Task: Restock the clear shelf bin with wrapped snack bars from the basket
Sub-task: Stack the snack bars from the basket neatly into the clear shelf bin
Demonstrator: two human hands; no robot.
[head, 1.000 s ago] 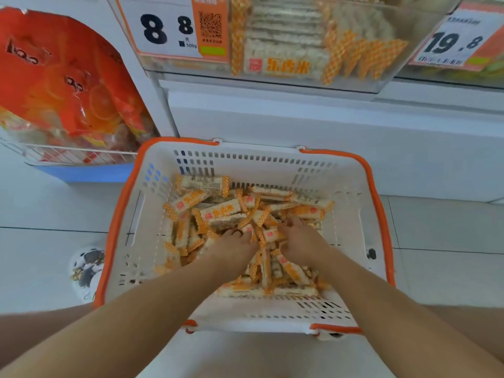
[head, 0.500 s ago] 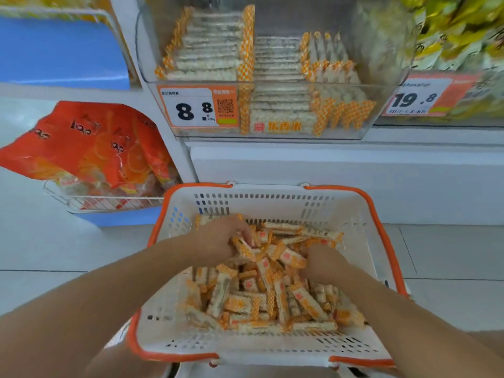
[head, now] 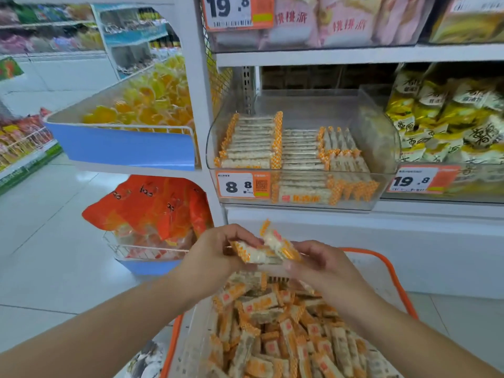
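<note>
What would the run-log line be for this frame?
stage: bars lifted | left hand: grips snack bars | right hand: grips same bars | basket: below | clear bin: partly stocked

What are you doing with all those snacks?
A person is restocking a shop shelf. Both hands, left and right, hold a few wrapped bars above the basket, which is full of the same bars. The clear bin ahead already has neat rows, with room on its right side.

Both forearms extended forward, converging. Left hand [head: 218, 251] and right hand [head: 317, 264] raised close together, fingers curled in a grip.
</note>
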